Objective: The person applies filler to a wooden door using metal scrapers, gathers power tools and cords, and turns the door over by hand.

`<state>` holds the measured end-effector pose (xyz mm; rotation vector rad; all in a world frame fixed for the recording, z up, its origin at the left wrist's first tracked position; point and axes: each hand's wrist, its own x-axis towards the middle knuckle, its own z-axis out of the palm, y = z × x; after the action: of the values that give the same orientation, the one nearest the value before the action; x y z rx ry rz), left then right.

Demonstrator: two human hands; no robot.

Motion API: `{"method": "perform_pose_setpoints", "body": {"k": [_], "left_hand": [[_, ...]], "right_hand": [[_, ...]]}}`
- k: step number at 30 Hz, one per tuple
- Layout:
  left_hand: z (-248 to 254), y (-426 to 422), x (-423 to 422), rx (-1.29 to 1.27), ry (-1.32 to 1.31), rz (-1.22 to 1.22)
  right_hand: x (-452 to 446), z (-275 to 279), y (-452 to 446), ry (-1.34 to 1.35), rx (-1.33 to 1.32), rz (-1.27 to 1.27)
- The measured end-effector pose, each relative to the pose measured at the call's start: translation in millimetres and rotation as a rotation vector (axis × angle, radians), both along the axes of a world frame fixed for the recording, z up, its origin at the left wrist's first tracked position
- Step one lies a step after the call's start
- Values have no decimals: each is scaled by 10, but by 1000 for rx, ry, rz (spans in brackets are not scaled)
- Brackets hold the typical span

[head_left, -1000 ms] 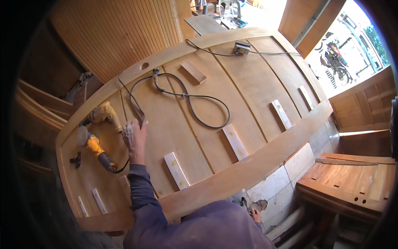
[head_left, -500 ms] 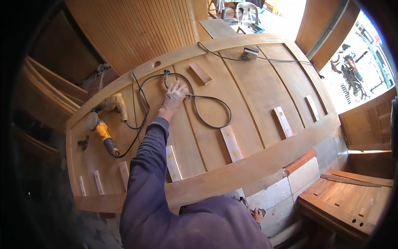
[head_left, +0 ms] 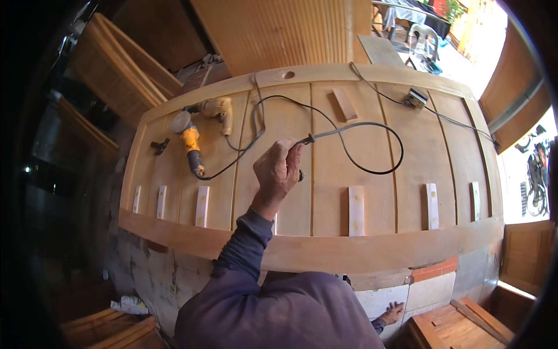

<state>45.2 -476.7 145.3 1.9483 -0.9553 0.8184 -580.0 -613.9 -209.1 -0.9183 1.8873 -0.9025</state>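
Note:
My left hand point(head_left: 279, 168) is closed on the plug end of a black cable point(head_left: 372, 124), held above the middle of a large wooden door panel point(head_left: 285, 209). The cable loops away to the right and back across the panel. Left of the hand, a yellow and black angle grinder point(head_left: 191, 145) and a beige drill point(head_left: 218, 109) lie on the panel. My right hand point(head_left: 392, 313) is low at the right, fingers spread, over the tiled floor, with nothing visible in it.
Light wood blocks point(head_left: 356, 210) stand along the panel's near side, and another block point(head_left: 344, 104) lies farther back. A metal outlet box point(head_left: 416, 98) sits at the back right. A wooden piece point(head_left: 459, 328) is at the lower right, and a chair point(head_left: 423, 43) beyond.
My left hand has gone from lying open over the cable to gripping its plug end and lifting it toward me. My right hand's fingers have spread. The view has turned left.

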Motion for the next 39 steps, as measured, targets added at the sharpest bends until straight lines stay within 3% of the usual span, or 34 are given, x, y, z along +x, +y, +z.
{"method": "perform_pose_setpoints", "body": {"k": [4,8,12,15,18,19,20,21,22,24,27,30,33,36,37,39], "left_hand": [[-278,157,-69,82,284,29],[-442,135,-269,200,356,-126],[-485,164,-418,314,521,-320],[-585,266,-389,215,363,-397],[-612,782,188,174,743,133],[-775,967,526,-131,539,214],[-638,1293,813,-34,528,373],[-872,1597,1167,-86,229,527],[-743,1839,1296,88,241,714],[-788,2172,1580,128,316,778],[-831,2088,1861,-144,618,485],[-1038,1821,2282,-26,601,489],[-1636,1559,3077,-254,565,650],[-1647,1377,3546,-858,1043,113],[-1470,1330,3553,-866,1109,132],[-1713,1368,3977,-956,1162,-29]], "right_hand": [[50,383,-728,-12,-167,-1],[408,982,-988,-39,-231,53],[659,1126,-939,-102,-297,70],[777,1156,-697,-63,-255,133],[741,1169,-413,-5,-217,171],[724,1197,-319,44,-191,161],[676,1211,-235,42,-177,146],[622,1211,-158,37,-165,131],[566,1210,-92,31,-154,115],[470,1194,-8,36,-143,42],[443,1204,43,-20,-137,-69],[586,1276,56,-41,-136,-51],[630,1271,47,-7,-120,24],[659,1358,173,44,-153,96],[600,1339,194,50,-158,97],[465,1323,283,67,-167,95]]}}
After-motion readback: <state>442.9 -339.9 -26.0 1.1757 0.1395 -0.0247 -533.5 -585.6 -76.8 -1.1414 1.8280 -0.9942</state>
